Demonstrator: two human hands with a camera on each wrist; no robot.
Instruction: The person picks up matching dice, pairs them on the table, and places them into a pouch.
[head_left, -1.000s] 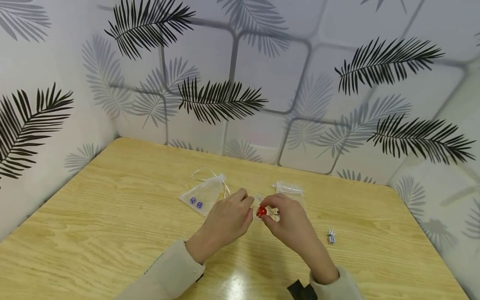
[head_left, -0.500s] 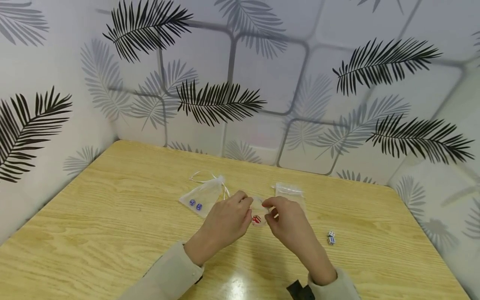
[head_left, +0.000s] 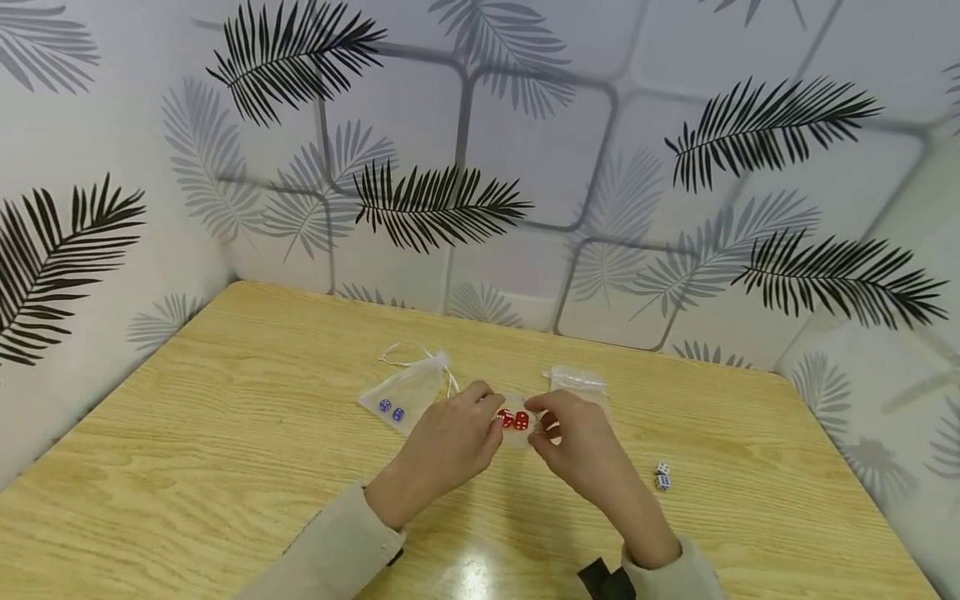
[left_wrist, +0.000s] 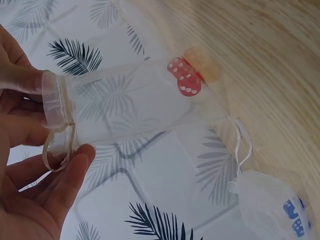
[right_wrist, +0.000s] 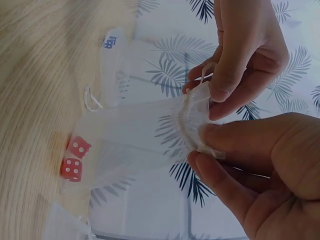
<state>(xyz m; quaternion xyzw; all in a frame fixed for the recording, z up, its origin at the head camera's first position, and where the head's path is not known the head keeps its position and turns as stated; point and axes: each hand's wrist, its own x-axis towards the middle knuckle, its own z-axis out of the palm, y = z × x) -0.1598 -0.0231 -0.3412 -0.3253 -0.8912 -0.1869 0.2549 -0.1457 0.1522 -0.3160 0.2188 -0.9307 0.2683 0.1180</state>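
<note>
A sheer white drawstring pouch (right_wrist: 130, 125) is stretched between both hands, with two red dice (head_left: 513, 419) lying together at its closed end. My left hand (head_left: 453, 433) pinches one side of the gathered mouth, close to a thin cord loop (left_wrist: 59, 150). Thumb and fingertips of my right hand (head_left: 581, 429) pinch the opposite side of that mouth, as the right wrist view shows. Left of the hands, a second sheer pouch (head_left: 417, 379) lies on the table with blue dice (head_left: 386, 406) inside and its cords loose.
A third sheer pouch (head_left: 579, 381) lies flat behind the right hand, partly covered by it. Two white dice (head_left: 663, 476) sit close together on the wooden table (head_left: 750, 500) to the right. A leaf-patterned wall (head_left: 517, 275) borders the table's far edge.
A second ago the right hand held a red die at the pouch; it let go and moved to the mouth's edge. The dice inside now show higher in the head view.
</note>
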